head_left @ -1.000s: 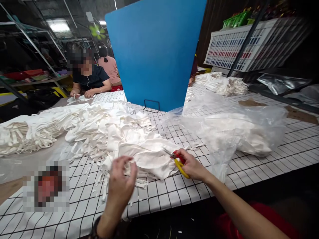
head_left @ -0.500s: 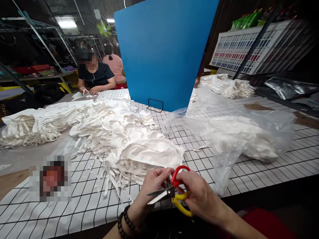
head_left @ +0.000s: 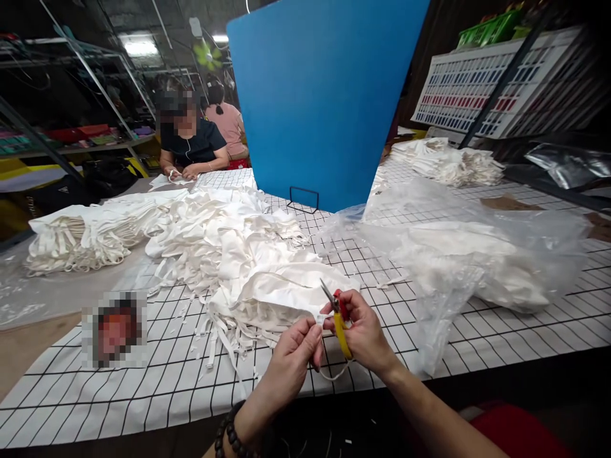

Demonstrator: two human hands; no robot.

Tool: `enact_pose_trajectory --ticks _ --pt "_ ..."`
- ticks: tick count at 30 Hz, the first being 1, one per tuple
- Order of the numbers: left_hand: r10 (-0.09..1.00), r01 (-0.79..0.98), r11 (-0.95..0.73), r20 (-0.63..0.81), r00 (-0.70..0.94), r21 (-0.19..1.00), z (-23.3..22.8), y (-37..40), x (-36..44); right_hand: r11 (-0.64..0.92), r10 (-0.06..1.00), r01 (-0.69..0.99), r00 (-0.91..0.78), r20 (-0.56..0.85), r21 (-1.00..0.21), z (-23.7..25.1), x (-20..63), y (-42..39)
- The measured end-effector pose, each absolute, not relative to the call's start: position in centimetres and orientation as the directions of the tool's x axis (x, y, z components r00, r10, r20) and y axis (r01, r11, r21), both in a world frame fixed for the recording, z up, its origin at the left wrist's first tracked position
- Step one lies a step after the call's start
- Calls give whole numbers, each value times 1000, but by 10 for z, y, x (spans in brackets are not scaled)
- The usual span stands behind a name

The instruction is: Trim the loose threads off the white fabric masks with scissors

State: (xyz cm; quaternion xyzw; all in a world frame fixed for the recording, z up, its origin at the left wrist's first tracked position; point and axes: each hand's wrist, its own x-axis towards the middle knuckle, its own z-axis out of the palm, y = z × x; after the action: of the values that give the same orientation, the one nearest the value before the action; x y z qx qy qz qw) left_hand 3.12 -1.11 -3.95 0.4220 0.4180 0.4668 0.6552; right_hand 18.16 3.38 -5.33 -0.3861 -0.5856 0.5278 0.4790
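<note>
My right hand (head_left: 367, 332) grips red-and-yellow scissors (head_left: 338, 313), blades pointing up and to the left. My left hand (head_left: 293, 356) pinches a thin white strap (head_left: 319, 318) right beside the blades; a loop of the strap hangs below both hands. Both hands sit near the table's front edge, just in front of a heap of white fabric pieces (head_left: 248, 261) with loose straps trailing toward me.
A black-grid white table cover (head_left: 157, 388) lies under everything. A clear plastic bag of white fabric (head_left: 458, 254) lies at right. A blue divider board (head_left: 324, 95) stands behind. More stacked white pieces (head_left: 81, 238) lie at left. A seated person (head_left: 188, 143) works far left.
The scissors turned from pointing left and down to pointing up. Both hands moved forward to the heap's edge, and my left hand now pinches a strap at the blades.
</note>
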Motion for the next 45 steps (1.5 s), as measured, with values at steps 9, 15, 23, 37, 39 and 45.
enact_pose_trajectory --ticks 9,15,23,37,39,45 --pt "996 137 -81 84 -18 987 -42 -11 31 157 978 -33 -134 160 -987 -52 188 38" --pt "976 100 -219 219 11 971 -45 -6 34 19 954 -153 -294 64 -988 -57 188 40" --pt "985 81 -170 166 46 982 -57 0 31 229 920 627 -390 -45 -744 -16 240 33" --pt "951 266 -288 242 195 920 -50 -1 29 302 908 776 -411 -80 -553 -4 230 27" --pt "948 273 -291 240 208 917 -49 -1 28 305 906 778 -414 -84 -550 -4 230 27" --pt "947 265 -273 210 241 925 -46 -3 26 315 896 786 -431 -105 -532 -8 233 27"
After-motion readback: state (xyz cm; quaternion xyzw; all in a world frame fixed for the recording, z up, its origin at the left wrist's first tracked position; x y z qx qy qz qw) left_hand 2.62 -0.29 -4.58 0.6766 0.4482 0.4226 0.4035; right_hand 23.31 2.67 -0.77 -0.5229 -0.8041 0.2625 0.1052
